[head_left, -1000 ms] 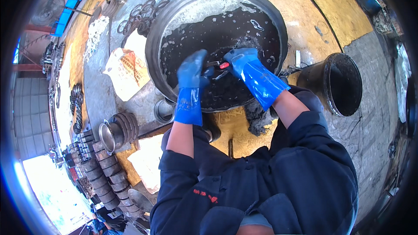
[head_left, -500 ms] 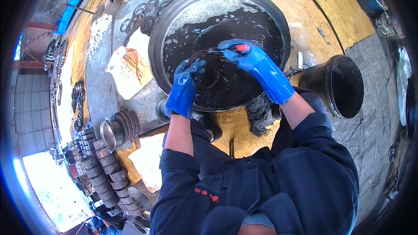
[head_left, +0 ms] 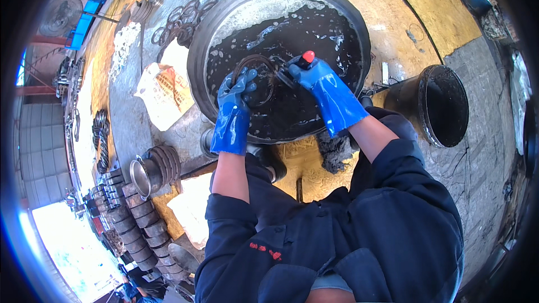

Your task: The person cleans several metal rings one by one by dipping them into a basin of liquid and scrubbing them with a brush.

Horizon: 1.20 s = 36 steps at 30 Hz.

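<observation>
My left hand [head_left: 233, 96], in a blue rubber glove, grips the left side of a dark, wet metal ring [head_left: 254, 58]. It holds the ring tilted above the black liquid [head_left: 314, 31] in a large round basin [head_left: 196, 62]. My right hand [head_left: 316, 77], also gloved in blue, is closed round a brush [head_left: 308, 56] with a dark handle and a red end. The brush's bristles are at the ring's right side, seemingly touching it. Pale foam patches float on the liquid.
Several dark rings [head_left: 178, 21] lie left of the basin, beside a crumpled white sack [head_left: 163, 94]. A black bucket [head_left: 401, 101] stands tilted in view at right. Stacked metal rings [head_left: 163, 163] and cylindrical metal pieces [head_left: 137, 216] are at lower left. Dark rags [head_left: 336, 154] hang below the basin.
My right hand has turned and moved slightly lower, bringing the brush's red end upright. The ring is tipped so its round opening shows more clearly.
</observation>
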Each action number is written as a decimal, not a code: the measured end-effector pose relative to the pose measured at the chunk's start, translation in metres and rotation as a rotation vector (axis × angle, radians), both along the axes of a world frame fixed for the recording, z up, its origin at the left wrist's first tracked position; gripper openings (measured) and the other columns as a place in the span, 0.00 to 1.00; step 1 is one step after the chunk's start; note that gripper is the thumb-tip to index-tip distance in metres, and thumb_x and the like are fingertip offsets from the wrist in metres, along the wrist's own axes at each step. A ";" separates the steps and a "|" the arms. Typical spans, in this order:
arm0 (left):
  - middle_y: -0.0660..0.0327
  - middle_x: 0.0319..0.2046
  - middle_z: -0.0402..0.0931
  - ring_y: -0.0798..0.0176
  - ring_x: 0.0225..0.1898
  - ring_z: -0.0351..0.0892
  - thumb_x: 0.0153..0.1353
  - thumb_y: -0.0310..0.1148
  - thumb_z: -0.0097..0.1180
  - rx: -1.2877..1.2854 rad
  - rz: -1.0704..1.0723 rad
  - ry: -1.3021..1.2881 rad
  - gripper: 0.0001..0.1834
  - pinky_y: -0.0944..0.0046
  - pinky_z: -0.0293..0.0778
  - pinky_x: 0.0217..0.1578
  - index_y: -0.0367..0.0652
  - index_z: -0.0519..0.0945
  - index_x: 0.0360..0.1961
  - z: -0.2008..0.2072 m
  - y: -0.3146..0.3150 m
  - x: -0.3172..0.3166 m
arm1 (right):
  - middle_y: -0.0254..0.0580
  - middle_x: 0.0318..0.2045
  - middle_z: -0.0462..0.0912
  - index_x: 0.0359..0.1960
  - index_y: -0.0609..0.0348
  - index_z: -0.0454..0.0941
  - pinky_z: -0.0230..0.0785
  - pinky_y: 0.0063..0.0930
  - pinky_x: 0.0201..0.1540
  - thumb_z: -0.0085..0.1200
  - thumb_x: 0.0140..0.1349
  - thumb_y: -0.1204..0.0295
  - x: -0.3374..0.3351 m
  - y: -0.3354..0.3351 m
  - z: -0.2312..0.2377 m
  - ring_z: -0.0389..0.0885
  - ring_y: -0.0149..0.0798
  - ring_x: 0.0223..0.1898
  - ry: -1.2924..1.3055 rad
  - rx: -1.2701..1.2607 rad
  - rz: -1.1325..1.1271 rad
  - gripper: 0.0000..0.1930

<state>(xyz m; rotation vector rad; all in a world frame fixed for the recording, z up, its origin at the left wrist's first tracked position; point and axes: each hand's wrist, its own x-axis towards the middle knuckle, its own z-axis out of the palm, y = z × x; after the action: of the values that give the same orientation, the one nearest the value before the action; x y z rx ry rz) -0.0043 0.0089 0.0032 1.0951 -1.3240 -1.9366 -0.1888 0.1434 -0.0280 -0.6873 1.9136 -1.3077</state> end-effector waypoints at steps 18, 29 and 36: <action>0.51 0.43 0.83 0.61 0.38 0.83 0.62 0.21 0.54 -0.124 -0.131 -0.011 0.17 0.66 0.79 0.39 0.34 0.77 0.52 0.004 0.012 -0.010 | 0.40 0.35 0.86 0.40 0.48 0.84 0.76 0.33 0.45 0.57 0.61 0.63 0.013 0.004 0.016 0.85 0.41 0.41 0.720 -0.336 0.012 0.09; 0.55 0.42 0.84 0.67 0.36 0.81 0.66 0.28 0.55 -0.211 -0.219 -0.030 0.14 0.70 0.76 0.37 0.35 0.78 0.52 0.010 0.024 -0.012 | 0.41 0.31 0.86 0.37 0.57 0.85 0.75 0.30 0.40 0.63 0.54 0.58 0.015 -0.001 -0.009 0.84 0.35 0.33 -0.504 0.039 0.130 0.16; 0.54 0.42 0.83 0.63 0.40 0.83 0.65 0.27 0.56 -0.213 -0.157 -0.030 0.15 0.68 0.77 0.39 0.35 0.78 0.52 0.004 0.021 -0.006 | 0.41 0.39 0.86 0.43 0.44 0.84 0.75 0.36 0.48 0.58 0.58 0.60 0.036 0.004 0.018 0.85 0.43 0.42 0.290 0.241 0.292 0.12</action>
<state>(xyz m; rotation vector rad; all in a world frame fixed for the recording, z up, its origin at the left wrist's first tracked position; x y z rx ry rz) -0.0099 0.0298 0.0067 0.9438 -1.6340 -1.8419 -0.1524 0.1476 -0.0095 -1.0289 2.0587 -0.8151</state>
